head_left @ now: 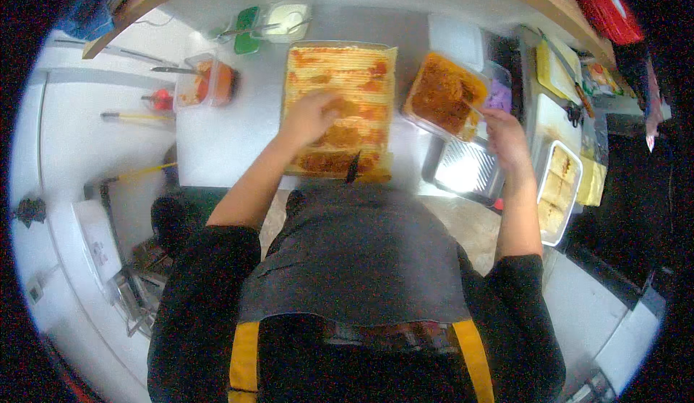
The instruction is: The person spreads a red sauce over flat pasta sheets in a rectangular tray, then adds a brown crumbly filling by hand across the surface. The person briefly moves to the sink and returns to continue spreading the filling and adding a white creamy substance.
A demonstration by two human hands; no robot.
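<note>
A rectangular tray (395,78) on the worktop in front of me holds ridged pale pasta sheets streaked with red sauce, with brown crumbly filling over the nearer part. My left hand (312,121) is above its middle, fingers curled in; motion blur hides what they hold, if anything. To the right, a clear plastic tub (423,123) is full of brown minced-meat filling (444,96). My right hand (506,139) grips the handle of a spoon (473,109) at the tub's right side, its lower end in the filling. A dark strip (353,166) overlaps the tray's near edge.
At the left stands a tub of red sauce (215,85) with a utensil. A white creamy tub (288,21) and a green lid (246,30) are at the back. To the right are a ridged metal pan (466,164), a white tray of pale rolls (560,186) and a knife (567,70).
</note>
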